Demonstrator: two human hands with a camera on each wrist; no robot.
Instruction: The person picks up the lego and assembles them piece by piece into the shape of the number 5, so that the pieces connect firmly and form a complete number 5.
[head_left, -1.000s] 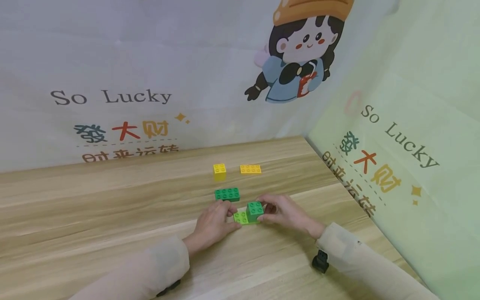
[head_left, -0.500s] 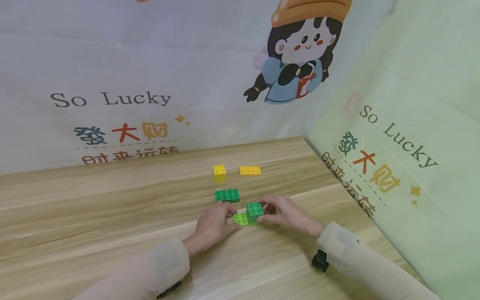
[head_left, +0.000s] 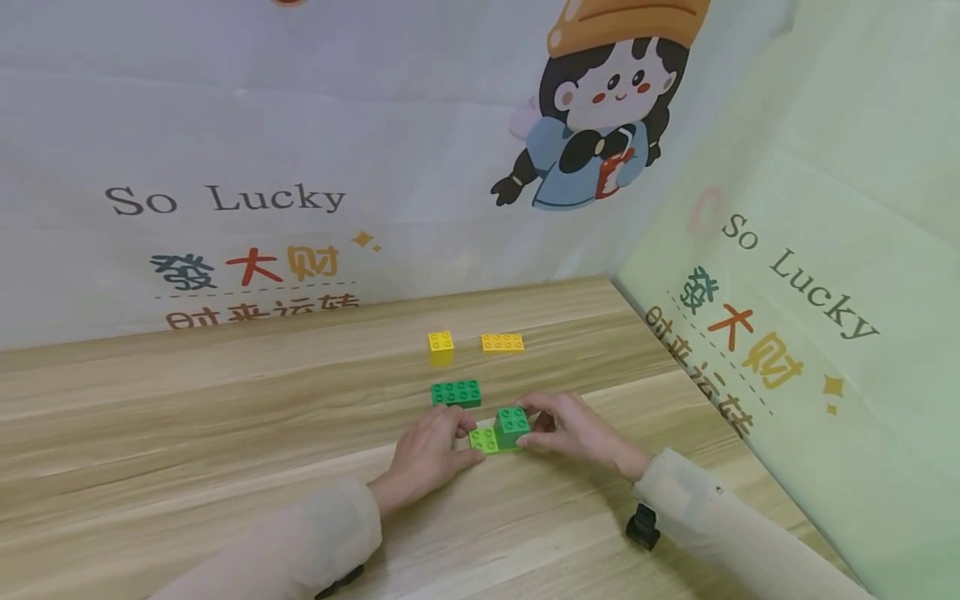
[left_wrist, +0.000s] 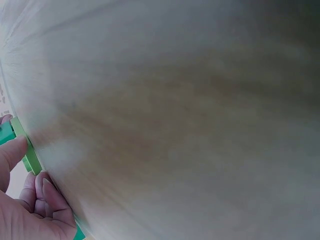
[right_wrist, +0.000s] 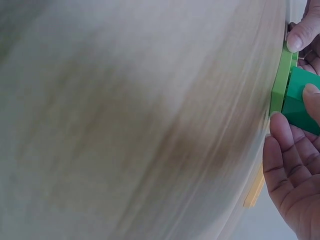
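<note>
A light green building-block plate (head_left: 482, 440) lies on the wooden table, and my left hand (head_left: 426, 452) grips its left end between thumb and fingers. On the plate's right half sits a square green building block (head_left: 513, 428), upright. My right hand (head_left: 576, 432) holds this block from the right; in the right wrist view the thumb lies against the green block (right_wrist: 296, 110) and the fingertips are by the end of the light green plate (right_wrist: 281, 85). In the left wrist view, my left thumb presses on the light green plate (left_wrist: 31, 154). The plate's left edge is partly hidden by fingers.
Just beyond the left hand lies a longer dark green block (head_left: 456, 392). Farther back are a yellow square block (head_left: 441, 348) and a flat orange-yellow plate (head_left: 502, 342). Printed cloth walls (head_left: 420, 167) rise behind and to the right of the table (head_left: 225, 392).
</note>
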